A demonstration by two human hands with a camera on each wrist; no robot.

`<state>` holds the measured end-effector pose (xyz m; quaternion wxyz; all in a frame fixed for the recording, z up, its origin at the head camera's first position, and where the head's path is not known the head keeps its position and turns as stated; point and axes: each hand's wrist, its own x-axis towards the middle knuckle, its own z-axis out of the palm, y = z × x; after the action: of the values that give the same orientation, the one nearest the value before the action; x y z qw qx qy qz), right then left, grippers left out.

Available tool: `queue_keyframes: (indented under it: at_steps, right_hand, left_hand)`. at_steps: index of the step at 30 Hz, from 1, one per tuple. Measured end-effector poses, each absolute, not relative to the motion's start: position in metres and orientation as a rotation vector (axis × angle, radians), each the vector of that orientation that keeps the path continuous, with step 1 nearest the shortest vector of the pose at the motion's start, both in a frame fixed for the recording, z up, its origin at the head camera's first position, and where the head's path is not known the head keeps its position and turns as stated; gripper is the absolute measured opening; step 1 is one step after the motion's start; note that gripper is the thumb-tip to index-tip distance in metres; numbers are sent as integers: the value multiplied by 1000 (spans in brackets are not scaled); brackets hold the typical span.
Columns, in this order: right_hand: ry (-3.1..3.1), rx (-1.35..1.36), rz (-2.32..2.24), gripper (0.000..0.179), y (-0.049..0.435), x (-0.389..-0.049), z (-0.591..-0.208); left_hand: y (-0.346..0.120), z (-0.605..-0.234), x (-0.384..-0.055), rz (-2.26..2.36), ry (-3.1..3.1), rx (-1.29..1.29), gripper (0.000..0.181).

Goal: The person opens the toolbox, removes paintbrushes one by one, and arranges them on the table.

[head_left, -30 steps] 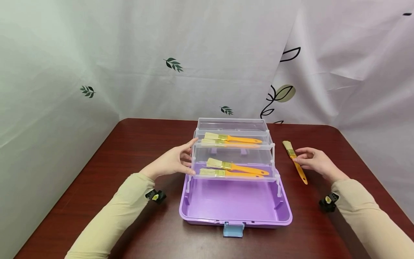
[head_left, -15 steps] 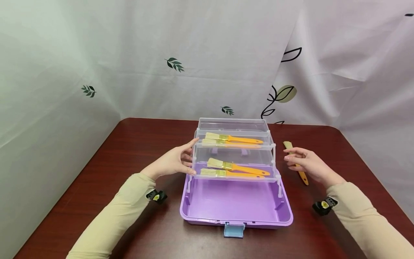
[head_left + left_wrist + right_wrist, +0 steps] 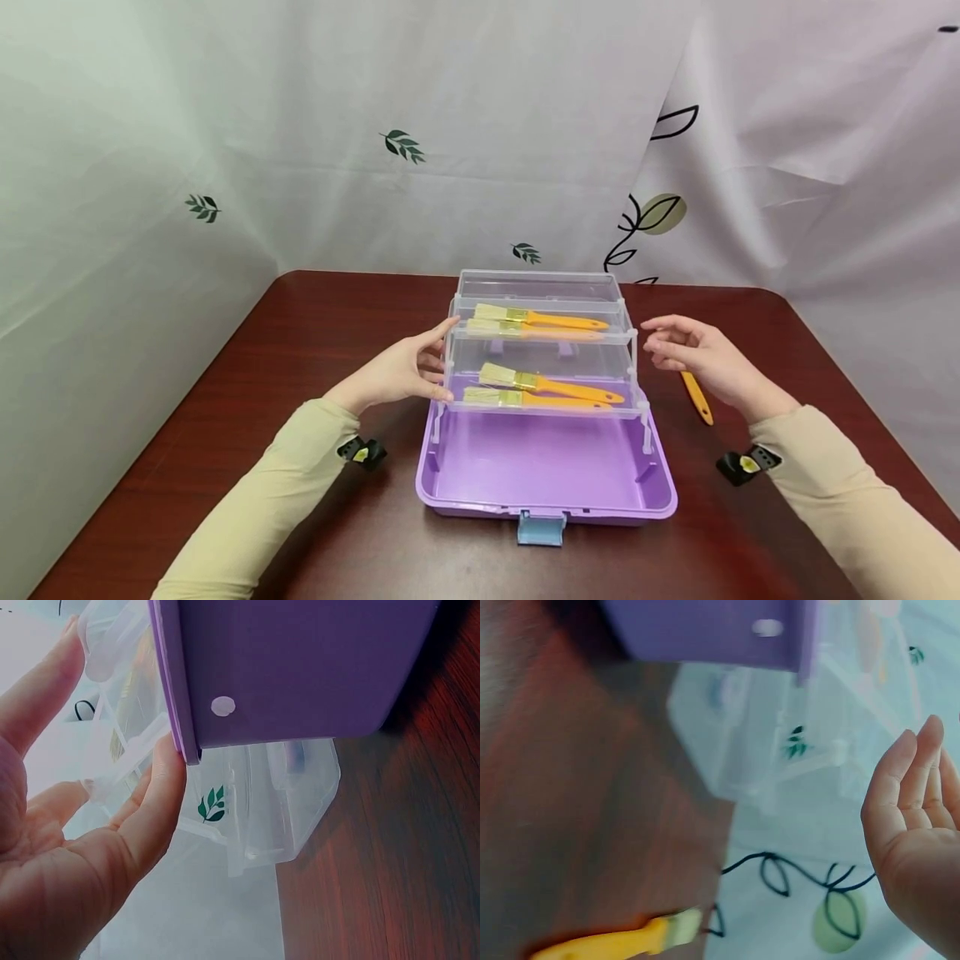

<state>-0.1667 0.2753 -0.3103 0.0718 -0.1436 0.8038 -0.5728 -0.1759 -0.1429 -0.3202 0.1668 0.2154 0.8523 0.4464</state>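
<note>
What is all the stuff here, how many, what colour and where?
Rectangular plastic box: one, purple, centre
Wood-grain table: one, dark red-brown, under box
Plastic latch: one, blue, box front
Shallow plastic trays: two, clear, above box's rear
Plastic lid: one, clear, open behind box
Flat bristle brushes: five, orange handles with pale bristles, two per tray, one on table at right
Leaf-print fabric backdrop: one, whitish grey, beyond table
Fabric sleeves: two, pale beige, forearms
Wrist devices: two, black, at cuffs
Left hand: one, bare, touching trays' left edge
Right hand: one, bare, right of trays, empty
</note>
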Motion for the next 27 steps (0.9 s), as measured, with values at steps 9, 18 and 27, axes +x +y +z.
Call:
queue_keyframes:
  at_steps: [9,18,27]
  right_hand:
    - [2425,-478,-1659,22,257,-181,-275]
    - [2544,-531,-1352,48,230,-202,-246]
    - [2569,-653,-1049,43,202,-222,-232]
  left_hand:
    - [-143,-320,-177,1262,2435,619,109]
    - [-144,-320,-176,1277,2419,618,110]
    - [-144,-322,-178,1282,2411,622,110]
